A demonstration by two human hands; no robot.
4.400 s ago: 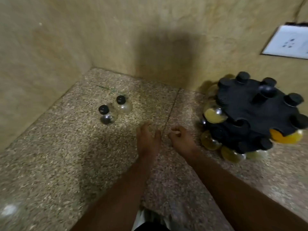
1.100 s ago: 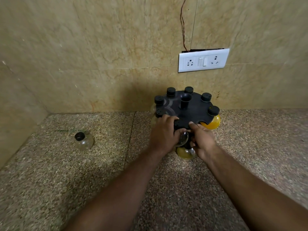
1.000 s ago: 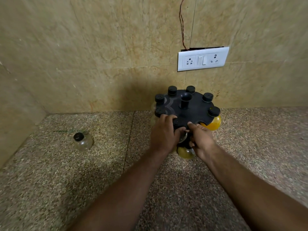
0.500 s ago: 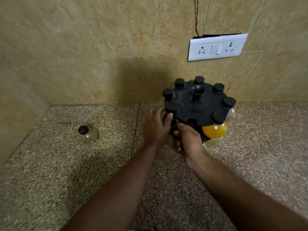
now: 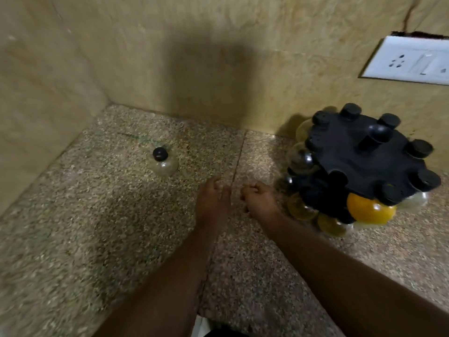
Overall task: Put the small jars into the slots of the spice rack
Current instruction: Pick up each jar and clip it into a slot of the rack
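A round black spice rack [image 5: 349, 152] stands at the right against the wall, with several small black-capped jars hanging in its slots, one of them bright orange [image 5: 369, 211]. One clear small jar [image 5: 162, 160] with a black cap stands alone on the counter to the left. My left hand [image 5: 212, 200] hovers over the counter between the lone jar and the rack, fingers stretched toward the jar, holding nothing. My right hand [image 5: 260, 200] is just left of the rack with fingers loosely curled, empty.
The speckled stone counter [image 5: 97, 227] ends in a corner of beige tiled walls [image 5: 170, 57] at the back and left. A white socket plate [image 5: 410, 60] is on the wall above the rack.
Both hands have come off the rack and moved left over the counter. The jar they were handling now sits in the rack. The view has swung left and down.
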